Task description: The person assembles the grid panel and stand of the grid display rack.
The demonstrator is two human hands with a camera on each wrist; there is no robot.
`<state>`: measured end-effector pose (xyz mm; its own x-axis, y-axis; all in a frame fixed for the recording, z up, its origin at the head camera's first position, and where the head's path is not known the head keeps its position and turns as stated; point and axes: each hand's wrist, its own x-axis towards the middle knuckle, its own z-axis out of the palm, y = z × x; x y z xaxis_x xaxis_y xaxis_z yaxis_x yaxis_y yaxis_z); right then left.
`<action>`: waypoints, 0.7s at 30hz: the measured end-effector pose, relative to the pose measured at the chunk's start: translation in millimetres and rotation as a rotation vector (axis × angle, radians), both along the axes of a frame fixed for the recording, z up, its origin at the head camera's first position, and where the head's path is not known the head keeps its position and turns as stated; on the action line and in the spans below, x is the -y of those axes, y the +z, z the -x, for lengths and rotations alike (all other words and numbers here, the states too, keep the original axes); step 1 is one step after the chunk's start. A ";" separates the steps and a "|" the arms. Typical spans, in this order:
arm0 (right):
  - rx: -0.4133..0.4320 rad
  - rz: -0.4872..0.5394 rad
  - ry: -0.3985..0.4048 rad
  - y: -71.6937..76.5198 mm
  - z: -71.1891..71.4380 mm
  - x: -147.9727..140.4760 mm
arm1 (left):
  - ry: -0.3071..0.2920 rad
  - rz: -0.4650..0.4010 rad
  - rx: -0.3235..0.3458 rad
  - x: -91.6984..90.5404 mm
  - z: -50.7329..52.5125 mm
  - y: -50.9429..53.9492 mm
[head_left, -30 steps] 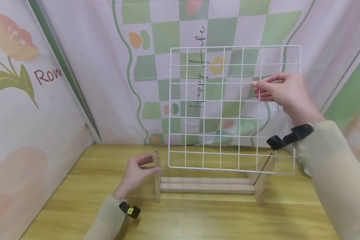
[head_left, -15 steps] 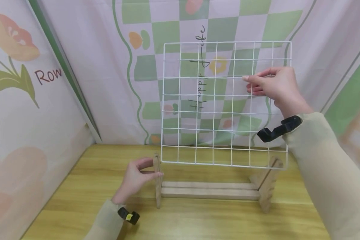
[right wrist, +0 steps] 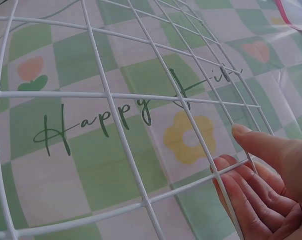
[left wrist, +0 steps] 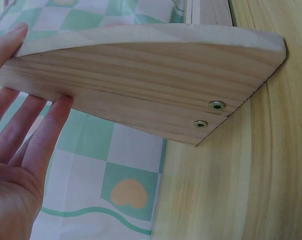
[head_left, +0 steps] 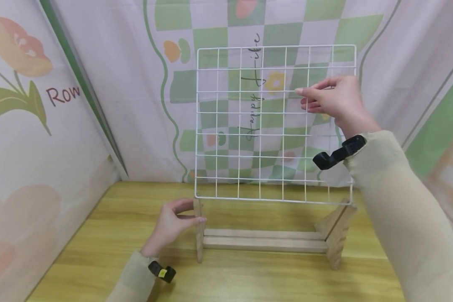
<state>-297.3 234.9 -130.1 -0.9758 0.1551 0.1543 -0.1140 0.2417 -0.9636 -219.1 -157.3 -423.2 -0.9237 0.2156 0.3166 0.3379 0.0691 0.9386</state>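
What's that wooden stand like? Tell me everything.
The stand looks like pale, bare wood: two end pieces joined low down by timber. Two metal bolts show on the left end; a slanted line marks the right end. It sits upright on the table, the left hand gripping its left end. Whether the wire grid touches it is unclear.

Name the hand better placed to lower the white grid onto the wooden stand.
The right hand, I'd judge: it holds the white grid, while the left hand grips an upright of the wooden stand and can probably steady it.

cloth-walled booth [head_left: 226, 29], wood-grain table [head_left: 272, 277]
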 end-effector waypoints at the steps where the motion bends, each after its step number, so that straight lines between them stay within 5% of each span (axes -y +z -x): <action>1: 0.001 -0.003 -0.003 0.1 0.4 0.9 | -0.002 0.000 0.003 0.1 -0.3 -0.2; 21: -0.042 0.008 -0.029 -3.1 -0.9 -0.4 | 0.038 0.053 0.012 0.0 -2.7 3.8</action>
